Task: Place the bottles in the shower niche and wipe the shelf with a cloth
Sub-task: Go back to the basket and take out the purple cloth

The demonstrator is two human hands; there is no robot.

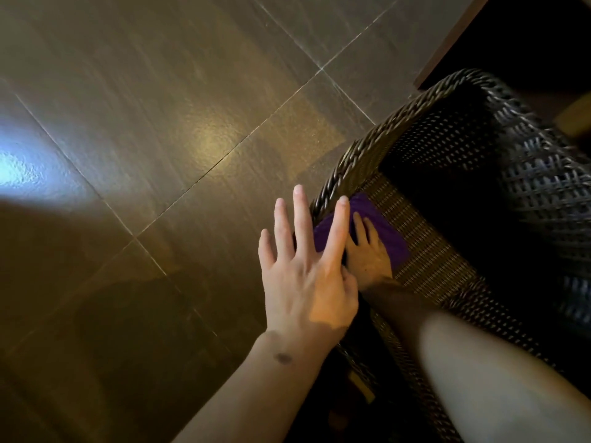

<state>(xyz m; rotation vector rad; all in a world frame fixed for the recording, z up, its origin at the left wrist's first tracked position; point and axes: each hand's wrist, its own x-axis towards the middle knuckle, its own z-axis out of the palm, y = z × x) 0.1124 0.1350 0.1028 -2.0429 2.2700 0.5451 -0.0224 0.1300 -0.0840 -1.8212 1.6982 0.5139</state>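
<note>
I'm at the cloth-fetching step: my right hand (pixel 367 254) lies flat, fingers extended, on the purple cloth (pixel 380 231) inside the wicker basket (pixel 425 266). My left hand (pixel 307 270) hovers spread, empty. Next, pinch it up. No bottles visible.

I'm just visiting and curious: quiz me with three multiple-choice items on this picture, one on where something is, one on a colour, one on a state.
1. Where does the cloth lie?
A. on the floor tiles
B. inside the basket
C. over a forearm

2. What colour is the cloth?
A. purple
B. white
C. green

3. How is the left hand?
A. clenched in a fist
B. holding a bottle
C. open, fingers spread

Answers: 1 B, the cloth rests on the woven inner surface under the right hand. 2 A, it shows purple around the fingers. 3 C, the fingers are straight and apart, holding nothing.
</note>
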